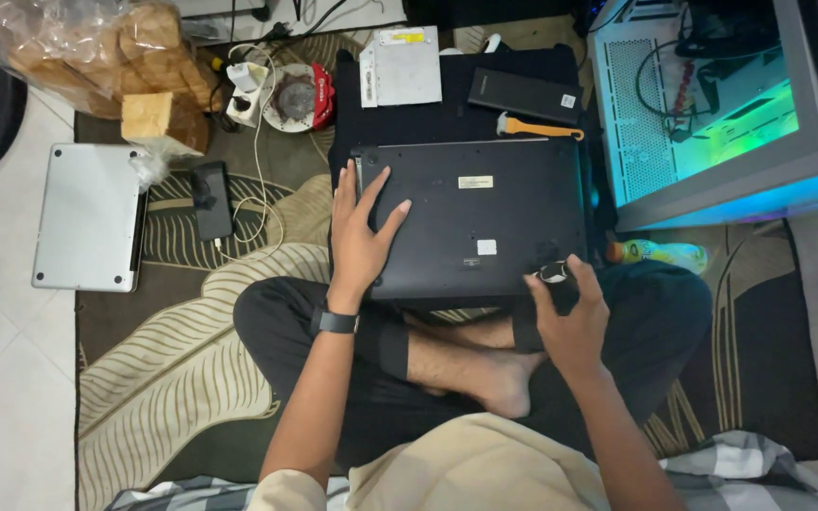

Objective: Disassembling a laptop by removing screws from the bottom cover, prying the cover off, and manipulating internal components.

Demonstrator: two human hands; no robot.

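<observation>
A person sits cross-legged on a leaf-patterned rug [191,322], seen from above, knees spread and bare feet tucked in. The two hands are apart, one at each end of a black laptop [480,218] that lies closed and upside down, its underside facing up, resting just beyond the shins.

The right hand [570,317] is closest to the body, at the laptop's near right corner. Its fingers are closed around a small screwdriver [553,274] with a black and silver cap, held upright with the tip on the base panel near that corner. The left hand [360,237], with a dark watch [336,322] on the wrist, lies flat and open on the laptop's left edge, fingers spread and pointing away from the body, pressing the case down.

The laptop's long axis runs left to right across the person's front, so the right hand is nearer the corner being worked.

Beyond the laptop, on a dark cloth, lie an orange-handled pry tool [542,128], a flat black rectangular device [524,95] and a silver drive [401,64]. To the far left a silver laptop [87,216] rests on the floor. To the far right stands a lit computer case [712,114].
</observation>
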